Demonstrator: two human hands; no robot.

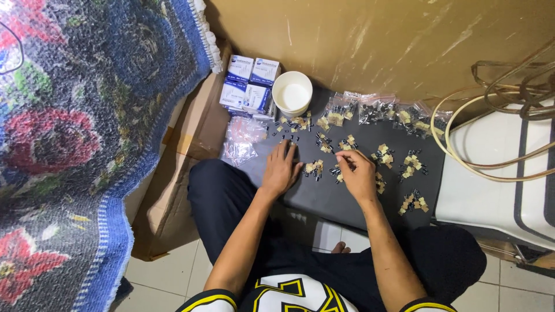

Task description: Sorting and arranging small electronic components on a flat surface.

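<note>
Small black electronic parts on tan tape strips lie in several little piles (383, 155) on a dark grey mat (324, 196) on the floor. My left hand (280, 169) rests flat on the mat, fingers spread, beside a pile (315, 168). My right hand (356, 172) is curled, its fingertips pinching at a small pile of parts (336, 171) between the two hands. Whether it grips one is unclear.
A white cup (292, 93) and several small blue-and-white boxes (249, 84) stand at the mat's far edge. Clear bags of parts (378, 110) lie along a tan wall. A floral blanket (75, 127), flattened cardboard (191, 150) and coiled tubing (497, 115) flank the mat.
</note>
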